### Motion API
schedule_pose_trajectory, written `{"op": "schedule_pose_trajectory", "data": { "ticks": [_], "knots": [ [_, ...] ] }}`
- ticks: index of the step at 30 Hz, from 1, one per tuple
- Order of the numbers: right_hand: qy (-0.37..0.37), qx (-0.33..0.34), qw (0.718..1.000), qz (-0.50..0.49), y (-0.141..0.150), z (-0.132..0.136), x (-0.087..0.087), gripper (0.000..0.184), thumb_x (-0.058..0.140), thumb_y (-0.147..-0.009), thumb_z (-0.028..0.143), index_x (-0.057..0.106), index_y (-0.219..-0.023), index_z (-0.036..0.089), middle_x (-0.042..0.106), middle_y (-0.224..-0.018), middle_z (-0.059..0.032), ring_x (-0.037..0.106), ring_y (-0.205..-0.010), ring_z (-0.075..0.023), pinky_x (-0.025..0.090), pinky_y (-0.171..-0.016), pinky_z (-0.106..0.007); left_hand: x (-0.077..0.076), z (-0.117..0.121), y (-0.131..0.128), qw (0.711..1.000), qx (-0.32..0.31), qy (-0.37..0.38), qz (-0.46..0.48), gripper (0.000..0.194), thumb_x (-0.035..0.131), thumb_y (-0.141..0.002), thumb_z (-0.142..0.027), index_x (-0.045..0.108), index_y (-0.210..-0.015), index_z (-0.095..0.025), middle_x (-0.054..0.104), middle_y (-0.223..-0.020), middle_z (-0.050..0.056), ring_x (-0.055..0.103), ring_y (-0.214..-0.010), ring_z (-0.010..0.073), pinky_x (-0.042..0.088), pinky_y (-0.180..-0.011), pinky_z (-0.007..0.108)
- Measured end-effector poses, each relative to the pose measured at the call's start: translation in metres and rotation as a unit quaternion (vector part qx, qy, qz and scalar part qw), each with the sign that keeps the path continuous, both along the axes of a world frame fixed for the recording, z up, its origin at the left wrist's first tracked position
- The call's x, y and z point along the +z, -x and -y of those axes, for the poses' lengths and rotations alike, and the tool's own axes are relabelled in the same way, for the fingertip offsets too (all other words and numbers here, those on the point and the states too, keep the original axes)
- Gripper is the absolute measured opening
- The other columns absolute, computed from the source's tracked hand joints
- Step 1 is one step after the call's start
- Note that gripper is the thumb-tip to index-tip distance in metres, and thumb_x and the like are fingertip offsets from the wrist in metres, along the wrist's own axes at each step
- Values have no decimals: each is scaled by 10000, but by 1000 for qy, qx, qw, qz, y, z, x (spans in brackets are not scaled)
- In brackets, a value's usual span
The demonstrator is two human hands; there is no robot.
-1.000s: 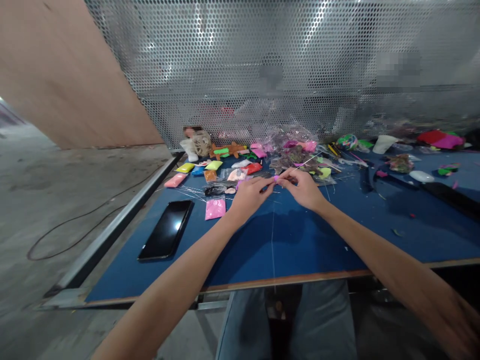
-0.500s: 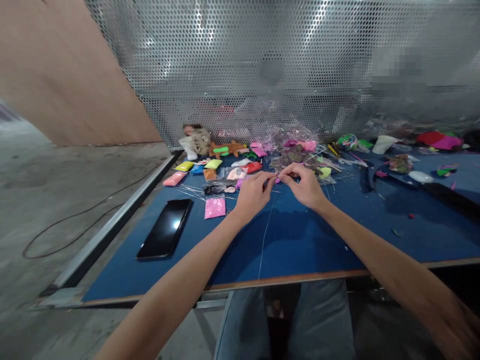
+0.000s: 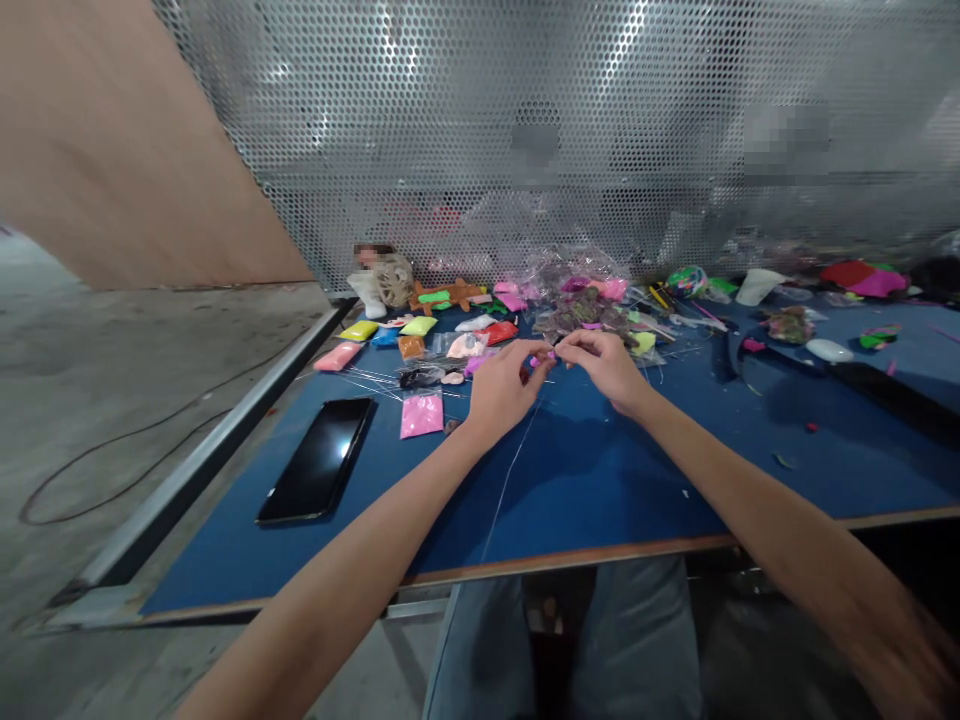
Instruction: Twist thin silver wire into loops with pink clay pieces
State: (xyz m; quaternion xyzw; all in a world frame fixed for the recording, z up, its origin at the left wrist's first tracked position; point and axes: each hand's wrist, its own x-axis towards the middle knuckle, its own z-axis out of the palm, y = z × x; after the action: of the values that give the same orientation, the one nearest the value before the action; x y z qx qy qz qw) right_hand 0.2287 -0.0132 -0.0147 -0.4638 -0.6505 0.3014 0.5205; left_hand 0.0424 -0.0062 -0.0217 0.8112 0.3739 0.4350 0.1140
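My left hand (image 3: 504, 388) is closed in a pinch above the blue table, with small bits of purple clay (image 3: 534, 360) at its fingertips. Right beside it, my right hand (image 3: 607, 372) pinches at the same purple clay, thumb and forefinger nearly touching the left fingers. A thin pale wire (image 3: 512, 465) runs from beneath the left hand down toward the table's front edge; its upper end is hidden by the fingers. Behind the left hand lies more purple clay (image 3: 477, 364). A pink packet (image 3: 421, 415) rests to the left of that hand.
A black phone (image 3: 316, 460) lies on the table (image 3: 585, 500) at left. Colored clay packets, thin wires and a crumpled plastic bag (image 3: 574, 275) spread along the back, before a perforated metal panel (image 3: 450, 120). At right are a white oval piece (image 3: 829, 350) and a long black object (image 3: 896, 400).
The pale wire's lower end has swung left. The purple clay, between both hands a second ago, now shows as separate bits at the fingertips. The view has shifted slightly.
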Motion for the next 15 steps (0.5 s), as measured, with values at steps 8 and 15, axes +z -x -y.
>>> {"op": "schedule_pose_trajectory", "data": {
  "ticks": [8,15],
  "knots": [
    [185,135,964,-137,-8,2,9,261,727,-773,408,622,-688,184,633,-724,-38,594,-688,-164,469,-631,-305,10,-1,16,984,-22,-146,-104,242,517,-1013,-321,715,-1149,-290,742,-1124,47,667,-974,205,376,-839,335],
    [98,119,983,-98,-6,1,3,264,761,-794,434,701,-766,178,656,-729,-23,624,-713,-161,523,-787,-356,17,-5,25,984,-57,-102,-132,250,489,-1024,-374,721,-1099,-320,729,-1217,31,653,-1006,222,305,-894,390]
  ]
}}
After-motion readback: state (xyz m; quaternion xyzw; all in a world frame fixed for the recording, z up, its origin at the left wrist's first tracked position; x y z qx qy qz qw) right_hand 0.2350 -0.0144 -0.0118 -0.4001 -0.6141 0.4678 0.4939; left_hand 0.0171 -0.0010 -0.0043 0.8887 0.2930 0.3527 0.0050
